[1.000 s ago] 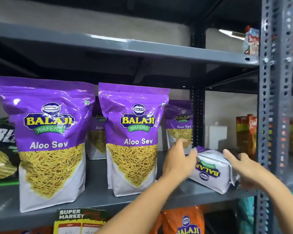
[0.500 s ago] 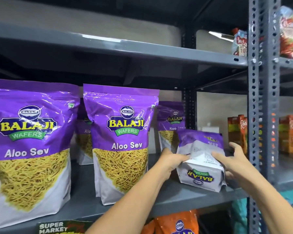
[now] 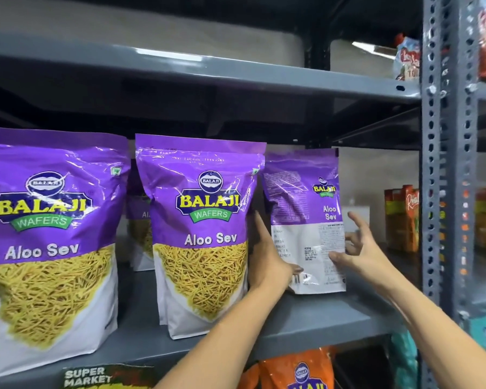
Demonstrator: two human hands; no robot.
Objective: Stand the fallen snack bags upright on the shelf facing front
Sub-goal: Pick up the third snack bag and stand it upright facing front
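Note:
A purple and white Aloo Sev snack bag [image 3: 303, 217] stands upright at the right end of the grey shelf [image 3: 314, 321], its printed back side toward me. My left hand [image 3: 267, 259] grips its lower left edge, thumb on the bag's face. My right hand [image 3: 359, 248] holds its right edge, thumb on the face and the other fingers spread behind. Two larger Aloo Sev bags, one [image 3: 48, 248] at the left and one [image 3: 205, 234] in the middle, stand upright facing front. Another bag [image 3: 139, 217] stands behind them, mostly hidden.
A perforated grey upright post [image 3: 443, 192] bounds the shelf on the right. Orange cartons [image 3: 401, 220] stand at the back right. An upper shelf [image 3: 208, 68] runs overhead. Orange bags [image 3: 295, 372] sit on the shelf below, beside a Super Market label [image 3: 87, 377].
The bag lay on its side with its base toward me a second ago. Both hands tipped it up, and it now stands upright showing its back. The camera moved closer.

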